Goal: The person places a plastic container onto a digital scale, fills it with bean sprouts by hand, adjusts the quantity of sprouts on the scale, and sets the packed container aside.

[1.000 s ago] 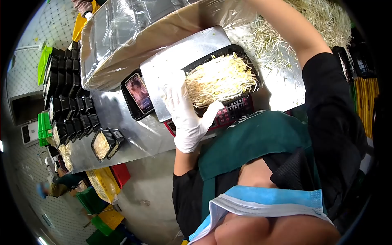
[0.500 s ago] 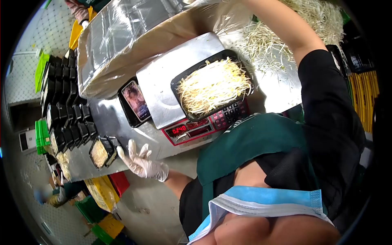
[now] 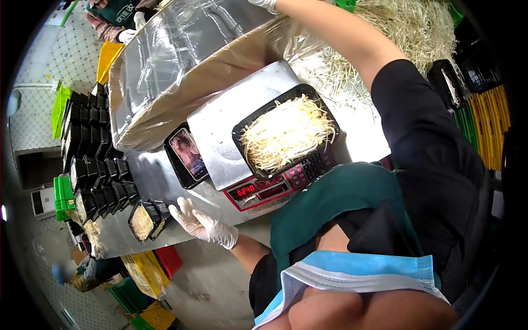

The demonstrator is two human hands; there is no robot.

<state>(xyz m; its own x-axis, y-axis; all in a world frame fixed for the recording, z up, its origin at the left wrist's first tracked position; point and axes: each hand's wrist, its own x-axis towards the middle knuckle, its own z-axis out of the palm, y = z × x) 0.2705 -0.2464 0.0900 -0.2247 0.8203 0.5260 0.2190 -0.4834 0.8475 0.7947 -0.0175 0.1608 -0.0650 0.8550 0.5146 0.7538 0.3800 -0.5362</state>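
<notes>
A black tray of bean sprouts rests on the metal platform of a digital scale, whose red display reads 0.240. My left hand, in a white glove, hovers at the table's front edge with fingers stretched out and nothing in them. Beside its fingertips stand small black sprout-filled trays. My right arm reaches far across the table. Only part of my gloved right hand shows at the top edge, near the plastic-covered box; its fingers are out of sight.
Loose bean sprouts are heaped at the upper right. Stacked black trays line the table's left end. A phone lies in a black tray beside the scale. Another person's gloved hands show at upper left; a further person is at lower left.
The view has shifted, so the table sits lower and more of the person at upper left shows. My left hand's fingers are less spread. The display reading is the same.
</notes>
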